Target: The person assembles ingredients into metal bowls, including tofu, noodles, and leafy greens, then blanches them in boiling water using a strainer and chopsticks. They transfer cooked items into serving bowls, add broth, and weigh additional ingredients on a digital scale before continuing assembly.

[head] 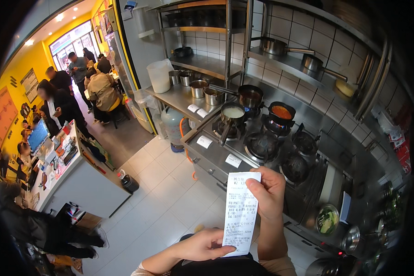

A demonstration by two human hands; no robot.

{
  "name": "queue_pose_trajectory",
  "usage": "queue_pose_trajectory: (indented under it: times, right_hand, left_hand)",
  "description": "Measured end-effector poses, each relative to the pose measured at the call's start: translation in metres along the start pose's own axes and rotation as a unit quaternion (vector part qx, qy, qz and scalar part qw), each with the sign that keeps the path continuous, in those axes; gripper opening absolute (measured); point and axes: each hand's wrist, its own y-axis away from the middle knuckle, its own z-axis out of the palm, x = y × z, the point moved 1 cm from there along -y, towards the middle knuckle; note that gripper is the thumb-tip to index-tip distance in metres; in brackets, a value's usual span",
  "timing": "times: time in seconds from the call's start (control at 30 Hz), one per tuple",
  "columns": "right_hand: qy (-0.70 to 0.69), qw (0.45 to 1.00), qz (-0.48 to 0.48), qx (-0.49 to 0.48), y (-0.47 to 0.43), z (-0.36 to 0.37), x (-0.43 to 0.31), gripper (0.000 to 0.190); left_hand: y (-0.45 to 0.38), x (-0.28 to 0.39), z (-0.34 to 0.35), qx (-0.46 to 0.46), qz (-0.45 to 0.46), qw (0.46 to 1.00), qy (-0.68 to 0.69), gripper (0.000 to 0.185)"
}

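A long white printed paper receipt [240,214] hangs upright before me, held in both hands. My right hand [270,193] pinches its upper right edge, thumb in front. At the lower left edge, my left hand [207,244] grips it between thumb and fingers. Beyond the paper stands a gas range [207,155] with several burners. A saucepan of pale liquid [232,111] rests on its front left burner, and a dark pot of red-orange food [281,111] sits over a lit flame. Behind them is a long-handled pan of dark liquid [250,96], with blue flame beneath.
Paper slips [204,141] lie along the range's front. Steel pots [198,88] and a plastic pitcher [158,76] stand on the side table, above a gas cylinder [174,126]. At right is a bowl of greens [327,219]. People stand left, around a white counter [93,186].
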Motion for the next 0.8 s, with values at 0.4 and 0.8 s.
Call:
queue_pose_trajectory:
  times: [0.4,0.8]
  right_hand:
    - [0.111,0.984,-0.029,0.137,-0.037,0.025,0.005,0.005]
    - [0.208,0.92,-0.062,0.327,0.0,-0.003,-0.009,0.004]
  left_hand:
    - [-0.024,-0.001,-0.087,-0.127,-0.012,0.99,0.064,0.02]
    - [-0.079,-0.012,-0.094,-0.319,-0.113,0.939,0.065,0.023]
